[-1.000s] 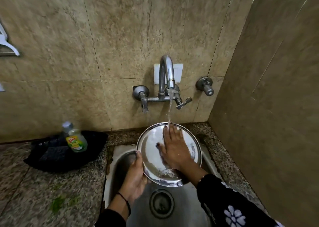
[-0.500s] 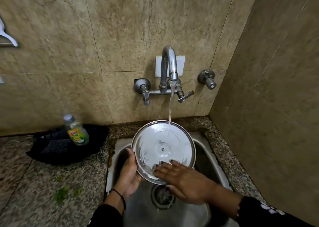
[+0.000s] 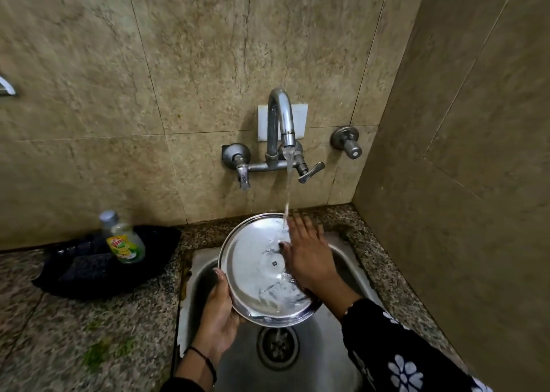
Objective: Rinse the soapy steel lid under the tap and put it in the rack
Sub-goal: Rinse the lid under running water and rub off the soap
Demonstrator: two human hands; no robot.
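Observation:
The round steel lid point(image 3: 256, 269) is held tilted over the sink point(image 3: 315, 359), its inner face toward me with a small hole in the middle. My left hand point(image 3: 218, 317) grips its lower left rim from behind. My right hand point(image 3: 306, 257) lies flat with spread fingers on the lid's right side, blurred by motion. Water runs from the tap point(image 3: 281, 123) and strikes the lid's top right, beside my right fingertips, then streams down the face. No rack shows in this view.
A dish soap bottle point(image 3: 123, 239) stands on a black cloth point(image 3: 89, 272) on the granite counter point(image 3: 59, 347) left of the sink. Tiled walls close in behind and to the right. The sink drain point(image 3: 278, 347) lies below the lid.
My right hand went from the lid's middle down to its lower edge, then back up along its right side under the water. The left hand kept its hold on the rim.

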